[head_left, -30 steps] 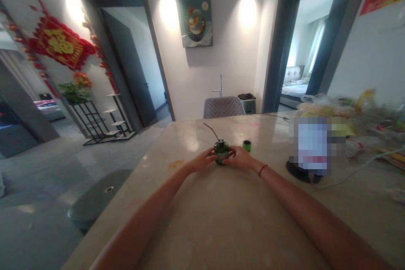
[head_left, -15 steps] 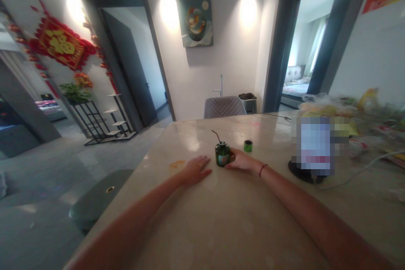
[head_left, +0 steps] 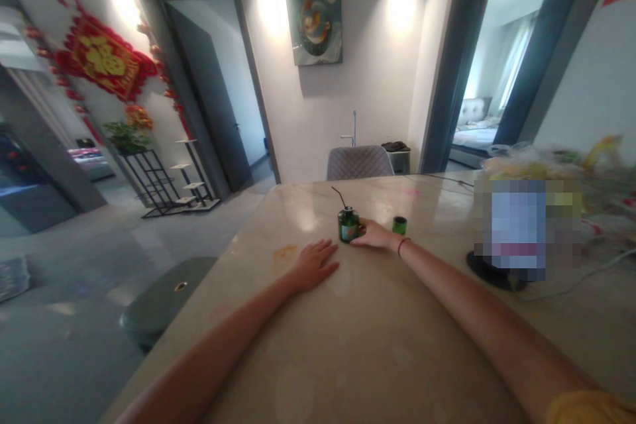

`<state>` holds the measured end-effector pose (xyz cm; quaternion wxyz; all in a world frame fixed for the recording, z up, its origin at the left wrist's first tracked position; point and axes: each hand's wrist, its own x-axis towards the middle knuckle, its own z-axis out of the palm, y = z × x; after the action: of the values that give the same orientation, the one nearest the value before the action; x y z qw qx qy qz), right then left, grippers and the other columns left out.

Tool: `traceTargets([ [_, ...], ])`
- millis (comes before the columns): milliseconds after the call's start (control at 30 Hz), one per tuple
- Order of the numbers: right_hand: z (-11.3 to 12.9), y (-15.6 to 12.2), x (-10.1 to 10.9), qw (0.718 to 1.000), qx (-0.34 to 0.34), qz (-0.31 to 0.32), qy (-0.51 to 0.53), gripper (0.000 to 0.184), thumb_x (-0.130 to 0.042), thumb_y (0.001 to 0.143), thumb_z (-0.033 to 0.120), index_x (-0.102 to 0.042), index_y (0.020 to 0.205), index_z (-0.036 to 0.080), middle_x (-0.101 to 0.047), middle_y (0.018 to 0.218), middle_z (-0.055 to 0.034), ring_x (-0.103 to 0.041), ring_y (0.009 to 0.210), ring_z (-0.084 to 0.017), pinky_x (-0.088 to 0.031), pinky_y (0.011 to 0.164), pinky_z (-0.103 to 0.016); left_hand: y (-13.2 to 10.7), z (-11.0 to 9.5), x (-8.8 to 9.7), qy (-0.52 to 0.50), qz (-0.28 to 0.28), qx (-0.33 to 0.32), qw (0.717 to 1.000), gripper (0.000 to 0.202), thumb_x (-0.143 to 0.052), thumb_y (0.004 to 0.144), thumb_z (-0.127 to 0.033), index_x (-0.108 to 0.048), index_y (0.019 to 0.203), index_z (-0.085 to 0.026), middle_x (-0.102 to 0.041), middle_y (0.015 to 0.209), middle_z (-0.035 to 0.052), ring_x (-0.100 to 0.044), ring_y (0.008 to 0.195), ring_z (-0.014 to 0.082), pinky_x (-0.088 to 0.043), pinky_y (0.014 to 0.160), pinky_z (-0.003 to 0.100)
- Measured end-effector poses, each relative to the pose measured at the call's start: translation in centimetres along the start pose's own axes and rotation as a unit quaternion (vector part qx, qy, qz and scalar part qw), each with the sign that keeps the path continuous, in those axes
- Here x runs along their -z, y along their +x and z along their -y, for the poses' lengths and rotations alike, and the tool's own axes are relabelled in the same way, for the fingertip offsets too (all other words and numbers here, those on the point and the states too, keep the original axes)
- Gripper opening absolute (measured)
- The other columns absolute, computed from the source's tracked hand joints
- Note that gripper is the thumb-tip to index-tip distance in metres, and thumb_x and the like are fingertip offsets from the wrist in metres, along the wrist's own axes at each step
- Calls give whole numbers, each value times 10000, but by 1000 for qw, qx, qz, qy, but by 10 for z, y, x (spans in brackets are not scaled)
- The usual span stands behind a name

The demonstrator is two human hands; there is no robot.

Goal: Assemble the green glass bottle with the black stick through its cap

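Observation:
A small dark green bottle (head_left: 348, 228) with a pale label stands upright on the table (head_left: 318, 351). From its neck a thin dark bent straw (head_left: 338, 196) sticks up, leaning left. My right hand (head_left: 373, 234) grips the bottle from its right side, fingers around the back and thumb at the front. My left hand (head_left: 316, 265) lies flat on the tabletop, fingers stretched out, a little left of the bottle and apart from it. A short green cap-like cylinder (head_left: 399, 226) with a dark open top stands just beyond my right wrist.
To the right, a blurred-out device on a round black base (head_left: 489, 271) has a white cable beside it. Plastic bags (head_left: 527, 162) are heaped behind it. A grey chair (head_left: 360, 164) is at the far edge; a green stool (head_left: 166, 298) stands at the left. An orange mark (head_left: 285, 252) is on the table.
The bottle and my right hand have moved slightly away from me across the table. My left hand stays flat on the tabletop. The whole view has shifted a little.

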<state>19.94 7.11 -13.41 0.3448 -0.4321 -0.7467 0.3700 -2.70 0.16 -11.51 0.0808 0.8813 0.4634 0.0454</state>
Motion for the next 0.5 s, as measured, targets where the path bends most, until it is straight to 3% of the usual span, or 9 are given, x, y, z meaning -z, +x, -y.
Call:
traceTargets([
  [333,-9,51,-6,997,-44,-56,-32,418,-739,581,116,-602,976,119,-682,938,-81,-639,820,-179,-493,784,-312,0,4,-4,2,-6,-14,1000,606,-266,878,-559,-328,1382,-229,-252,1481,70,-227,1362,220,-135,1112,409],
  [500,-14,62,-8,995,-50,-73,-43,586,-735,588,108,-514,1130,137,-643,1058,-98,-631,878,-166,-488,815,-315,0,3,-4,-1,-13,-11,1000,604,-275,875,-559,-339,1378,-230,-269,1475,74,-238,1358,228,-147,1109,413],
])
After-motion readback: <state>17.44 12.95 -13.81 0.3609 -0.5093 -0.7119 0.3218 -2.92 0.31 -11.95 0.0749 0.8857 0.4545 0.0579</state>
